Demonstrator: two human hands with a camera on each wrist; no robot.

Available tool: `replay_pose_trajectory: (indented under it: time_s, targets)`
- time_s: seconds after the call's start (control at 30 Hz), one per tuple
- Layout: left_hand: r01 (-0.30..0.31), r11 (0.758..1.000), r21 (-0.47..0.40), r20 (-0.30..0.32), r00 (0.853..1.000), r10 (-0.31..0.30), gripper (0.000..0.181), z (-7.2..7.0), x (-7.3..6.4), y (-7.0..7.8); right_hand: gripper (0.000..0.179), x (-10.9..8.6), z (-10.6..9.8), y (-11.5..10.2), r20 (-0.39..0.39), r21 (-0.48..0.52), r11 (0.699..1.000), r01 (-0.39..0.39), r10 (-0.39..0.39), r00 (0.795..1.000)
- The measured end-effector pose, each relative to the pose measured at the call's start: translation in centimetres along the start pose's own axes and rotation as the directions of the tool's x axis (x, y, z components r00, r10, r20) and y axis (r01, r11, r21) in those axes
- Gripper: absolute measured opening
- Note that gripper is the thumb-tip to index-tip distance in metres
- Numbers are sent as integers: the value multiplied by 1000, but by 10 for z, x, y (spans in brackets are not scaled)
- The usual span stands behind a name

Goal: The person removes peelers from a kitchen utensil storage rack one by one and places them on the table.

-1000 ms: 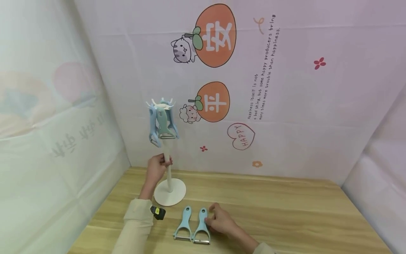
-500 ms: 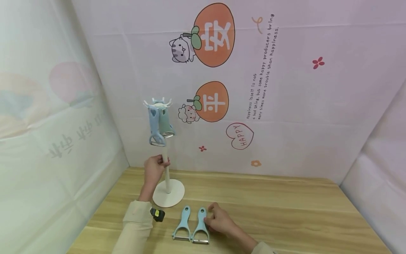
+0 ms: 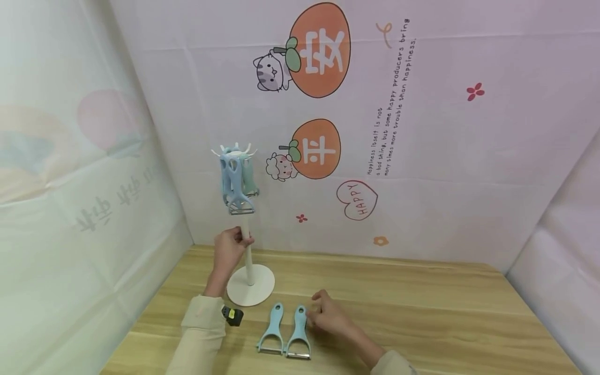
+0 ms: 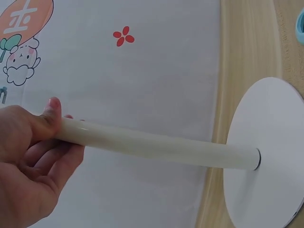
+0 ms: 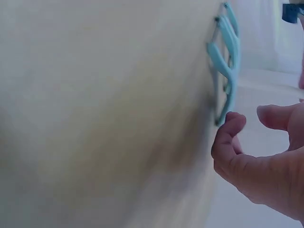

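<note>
My left hand (image 3: 227, 252) grips the white pole (image 4: 156, 148) of a stand, thumb and fingers curled round it in the left wrist view. Blue peelers (image 3: 238, 182) and a green peeler (image 3: 249, 174) hang from the hooks at its top. Two light blue peelers lie side by side on the table: a left one (image 3: 273, 328) and a right one (image 3: 299, 329), blades toward me. Beside the right one's handle is my right hand (image 3: 332, 316). In the right wrist view its thumb and fingers are apart with nothing between them, close to a peeler (image 5: 228, 76).
The stand's round white base (image 3: 262, 286) rests on the wood-grain table (image 3: 398, 302). A printed white cloth (image 3: 436, 156) forms the back wall, with more cloth at both sides. A black device (image 3: 233, 315) is on my left wrist.
The hook top has turned, its front side passing to the right, so a blue peeler now faces me where the green one was. My right hand has lifted slightly off the right peeler's handle.
</note>
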State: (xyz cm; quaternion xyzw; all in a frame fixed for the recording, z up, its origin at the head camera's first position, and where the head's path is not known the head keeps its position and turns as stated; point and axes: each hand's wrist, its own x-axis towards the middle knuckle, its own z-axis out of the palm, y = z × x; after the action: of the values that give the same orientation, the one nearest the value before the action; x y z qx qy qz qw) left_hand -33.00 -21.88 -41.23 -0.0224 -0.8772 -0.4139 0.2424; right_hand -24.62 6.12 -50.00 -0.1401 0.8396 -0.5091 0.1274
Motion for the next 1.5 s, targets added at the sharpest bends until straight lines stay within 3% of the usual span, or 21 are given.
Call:
replay_pose_trajectory:
  time_s: [0.17,0.3,0.5,0.93,1.3,1.5]
  targets:
    - [-63,995,83,92,994,55,8,-4,6,-1,38,11,-16,-20,-74,4,992,125,-124,990]
    - [-41,997,70,152,988,30,6,-8,9,-2,27,26,-26,-43,-105,33,979,200,-196,975]
    - [-9,999,52,200,980,-1,6,-13,11,-1,19,42,-37,-78,-161,24,970,240,-233,959]
    - [18,998,52,210,977,-28,4,-12,12,0,25,62,-46,-156,-230,-116,912,393,-409,883]
    - [-6,999,52,227,974,-5,7,-12,12,0,41,81,-49,-216,-298,-104,899,427,-437,849]
    - [10,999,49,228,973,-21,7,-12,12,-1,45,90,-47,-240,-307,-99,906,413,-422,853]
